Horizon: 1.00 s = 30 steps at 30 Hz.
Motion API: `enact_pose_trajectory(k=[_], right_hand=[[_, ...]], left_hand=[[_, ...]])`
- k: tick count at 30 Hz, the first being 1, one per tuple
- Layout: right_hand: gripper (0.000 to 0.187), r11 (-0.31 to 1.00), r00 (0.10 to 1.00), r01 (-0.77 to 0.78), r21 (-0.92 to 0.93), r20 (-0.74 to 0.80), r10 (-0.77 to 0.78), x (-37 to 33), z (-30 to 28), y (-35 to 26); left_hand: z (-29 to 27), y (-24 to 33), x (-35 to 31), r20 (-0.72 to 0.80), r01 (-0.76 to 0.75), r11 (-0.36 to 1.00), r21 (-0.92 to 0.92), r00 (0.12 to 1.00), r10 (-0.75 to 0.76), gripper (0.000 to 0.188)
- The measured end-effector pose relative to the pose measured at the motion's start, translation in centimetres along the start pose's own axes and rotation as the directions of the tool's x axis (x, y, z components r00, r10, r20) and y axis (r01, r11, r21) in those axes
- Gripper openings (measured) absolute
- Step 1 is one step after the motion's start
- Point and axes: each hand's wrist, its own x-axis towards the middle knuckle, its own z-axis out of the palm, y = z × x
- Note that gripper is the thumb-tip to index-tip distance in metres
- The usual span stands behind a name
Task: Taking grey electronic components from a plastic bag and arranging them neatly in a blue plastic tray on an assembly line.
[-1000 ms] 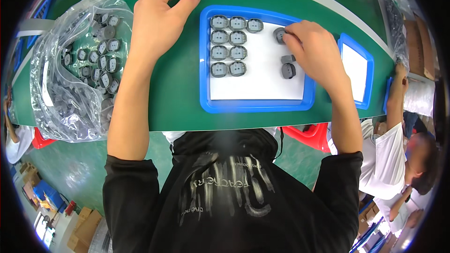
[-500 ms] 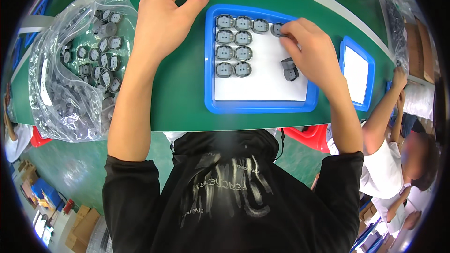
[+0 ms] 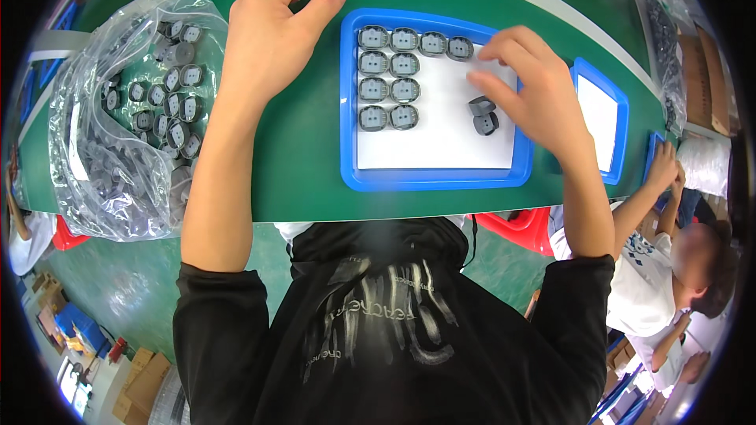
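My right hand (image 3: 531,83) hovers over the right part of a blue tray (image 3: 350,110), thumb and fingers apart, holding nothing. Just left of its fingertips a grey oval plastic part (image 3: 460,48) sits at the right end of the top row. Several like parts (image 3: 404,64) stand in rows at the tray's left side. Below my right hand, two loose dark grey parts (image 3: 485,123) lean together on the white sheet (image 3: 433,145). My left hand (image 3: 279,27) rests on the table left of the tray, fingers curled and thumb against them; what they hold, if anything, is hidden.
A clear plastic bag (image 3: 110,181) with several more grey parts lies at the left of the green table (image 3: 299,157). A second blue tray (image 3: 622,134) with a white sheet stands to the right. Beyond it a co-worker in a white shirt (image 3: 642,283) sits.
My right hand has let go of the grey part at the end of the top row and drawn slightly right, fingers spreading. My left hand stays nearly still.
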Motion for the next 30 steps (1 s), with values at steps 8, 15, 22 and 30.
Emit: enact_pose_trajectory(k=[8,15,22,30], right_hand=[[0.017,0.97,0.943,-0.24,0.027,0.245,0.226,-2.9,1.2,-2.8],[0.022,0.881,0.946,-0.323,0.345,0.082,0.314,-2.8,0.7,-1.2],[0.022,0.943,0.947,-0.32,-0.095,-0.062,0.315,-2.8,1.4,0.7],[0.018,0.981,0.98,-0.182,-0.064,0.066,0.187,-2.3,-1.2,0.1]], left_hand=[[0.4,0.2,0.1,0.026,0.003,1.0,0.012,1.0,-0.003,0.032],[0.5,0.1,0.0,-0.009,-0.013,1.0,-0.015,1.0,0.013,0.03],[0.8,-0.2,0.1,-0.017,-0.03,0.999,-0.028,0.999,0.03,0.03],[0.6,-0.4,0.0,-0.019,-0.034,0.999,-0.037,0.999,0.033,0.03]])
